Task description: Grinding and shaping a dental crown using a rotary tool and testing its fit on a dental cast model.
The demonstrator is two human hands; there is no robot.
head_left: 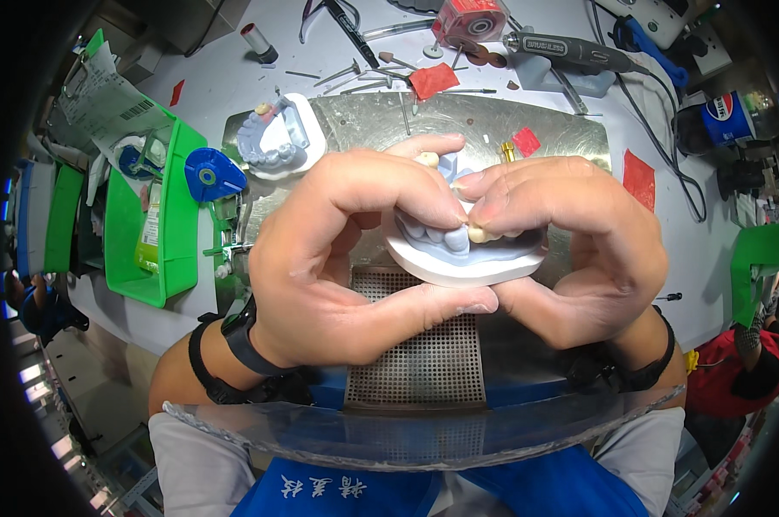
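A tooth model point(454, 246), grey teeth on a white base, is held up between both hands above the desk point(183, 90), in front of the metal plate point(355, 112) where a second tooth model point(271, 155) lies. It looks light and stiff, probably brittle like plaster; the thick rim of the base should bear a firm grip better than the teeth. The cream tooth piece point(484, 233) at its near side is small and smooth, likely slippery, and best pinched gently with the fingertips.

The left hand point(303, 233) is curled in a wide C and clamped on the model: its thumb lies along the base's near edge, with the index fingertip down beside the cream piece. The right hand point(609, 233) is likewise bent around the other side, its thumb by the base's lower edge and its fingertips gathered at the cream piece.
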